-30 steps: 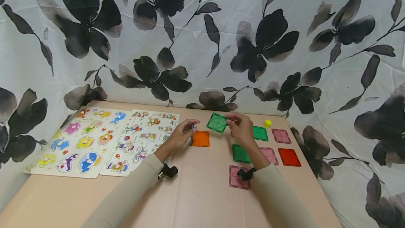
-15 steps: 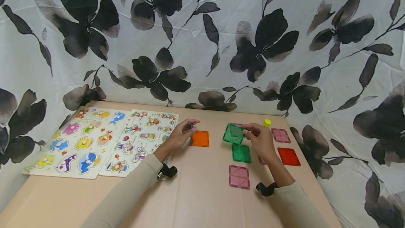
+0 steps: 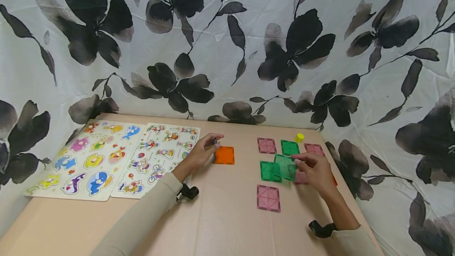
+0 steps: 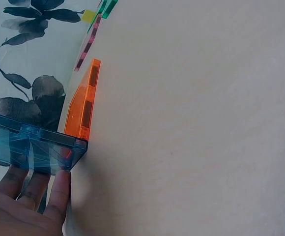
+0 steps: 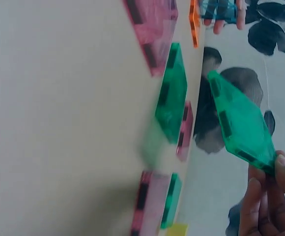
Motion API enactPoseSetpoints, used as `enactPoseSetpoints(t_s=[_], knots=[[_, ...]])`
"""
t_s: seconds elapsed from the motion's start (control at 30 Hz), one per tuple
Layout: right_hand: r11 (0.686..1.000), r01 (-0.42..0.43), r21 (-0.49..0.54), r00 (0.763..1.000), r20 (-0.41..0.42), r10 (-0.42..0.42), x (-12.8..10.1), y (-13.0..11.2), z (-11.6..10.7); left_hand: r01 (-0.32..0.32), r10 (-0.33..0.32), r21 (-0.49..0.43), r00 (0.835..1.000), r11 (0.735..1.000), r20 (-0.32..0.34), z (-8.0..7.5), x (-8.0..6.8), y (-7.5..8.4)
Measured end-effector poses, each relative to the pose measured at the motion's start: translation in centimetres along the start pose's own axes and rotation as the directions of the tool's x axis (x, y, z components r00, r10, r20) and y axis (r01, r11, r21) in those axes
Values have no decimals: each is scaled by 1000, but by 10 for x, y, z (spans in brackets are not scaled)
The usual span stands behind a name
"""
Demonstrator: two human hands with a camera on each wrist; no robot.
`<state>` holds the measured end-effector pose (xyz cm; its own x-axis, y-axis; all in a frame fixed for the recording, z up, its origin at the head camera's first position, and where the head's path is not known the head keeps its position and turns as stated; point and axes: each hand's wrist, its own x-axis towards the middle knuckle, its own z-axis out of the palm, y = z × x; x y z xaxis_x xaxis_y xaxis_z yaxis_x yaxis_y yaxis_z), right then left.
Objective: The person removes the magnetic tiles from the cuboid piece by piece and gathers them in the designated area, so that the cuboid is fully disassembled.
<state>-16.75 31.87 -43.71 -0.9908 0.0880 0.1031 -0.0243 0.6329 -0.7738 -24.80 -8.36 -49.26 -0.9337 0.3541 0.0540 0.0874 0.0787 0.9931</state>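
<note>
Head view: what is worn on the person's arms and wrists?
Both arms wear long beige sleeves, left sleeve and right sleeve. A small black wrist camera is strapped at each cuff: left one, right one. Both hands are bare; no gloves or rings visible.

Translucent green square tile (image 3: 285,166), tilted and raised off the counter (image 3: 227,216), pinched at its right edge, overlapping a second green tile (image 3: 268,171) lying flat beneath. Clear blue square tile (image 4: 29,147) standing upright on edge, touching the left edge of a flat orange tile (image 3: 224,155).
</note>
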Motion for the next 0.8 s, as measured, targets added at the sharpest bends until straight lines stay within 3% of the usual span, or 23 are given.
enactPoseSetpoints(t_s=[0.33,0.6,0.8], knots=[[999,11,49,997,74,-15,-24,29,-30,1,-1,-5,1000,1000,5,0,0,1],[996,-84,-15,982,171,86,-36,46,-43,-9,9,6,1000,1000,6,-2,0,-1],[991,-111,-79,971,205,125,-41,57,-42,-5,5,8,1000,1000,5,-2,-1,-1]])
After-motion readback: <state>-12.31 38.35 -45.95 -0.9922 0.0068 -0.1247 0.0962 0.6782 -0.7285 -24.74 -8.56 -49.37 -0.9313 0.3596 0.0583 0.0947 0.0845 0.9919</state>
